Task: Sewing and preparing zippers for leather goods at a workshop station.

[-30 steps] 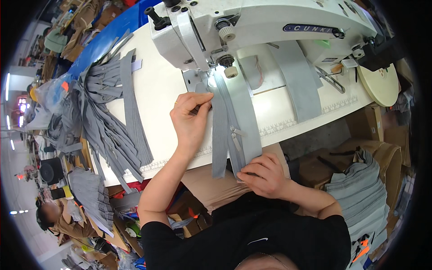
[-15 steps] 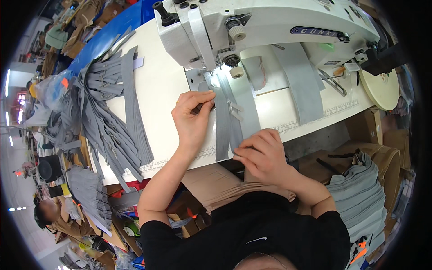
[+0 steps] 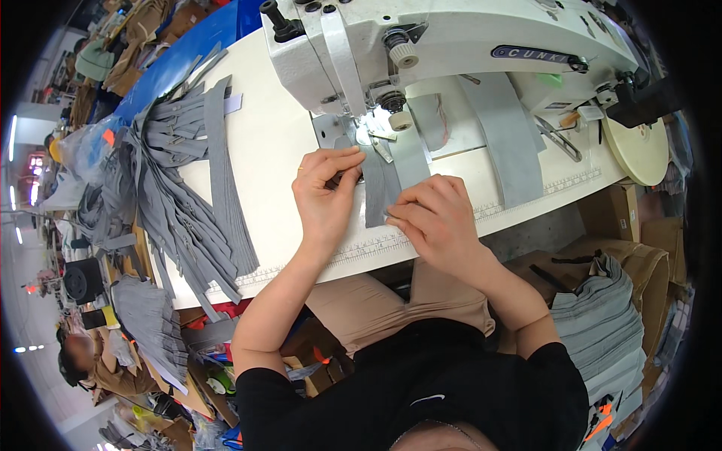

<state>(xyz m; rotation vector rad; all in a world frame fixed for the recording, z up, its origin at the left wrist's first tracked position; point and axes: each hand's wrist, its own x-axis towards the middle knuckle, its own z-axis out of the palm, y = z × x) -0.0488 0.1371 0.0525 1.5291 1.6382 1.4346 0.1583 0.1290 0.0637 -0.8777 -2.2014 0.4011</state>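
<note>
White worktop (image 3: 263, 173) spans your station, ruler markings along its near edge. White sewing machine (image 3: 451, 45) stands at the far side, its arm running right from the lit needle area. Heap of grey zipper strips (image 3: 180, 203) lies spread on the left of the worktop, some ends reaching its near edge. Stack of grey cloth (image 3: 602, 316) sits off the worktop, near right. Grey fabric panel (image 3: 500, 143) lies to the right, passing under the machine arm. Cream disc (image 3: 639, 146) rests at the far right.

Your right hand (image 3: 440, 225) is at the near end of the grey zipper (image 3: 382, 184); thumb and index fingers close together, pinching that end. Your left hand (image 3: 326, 192) is at the zipper's left edge, just near of the needle area; thumb and index fingers almost meet, but whether cloth is caught between them you cannot tell from this view.

The zipper runs from under the lit needle area toward you, between your hands, with a wider grey strip (image 3: 410, 154) along its right side. Metal snips (image 3: 560, 139) lie right of the panel. Smallest: zipper pulls (image 3: 383, 148), just beside the needle area.
</note>
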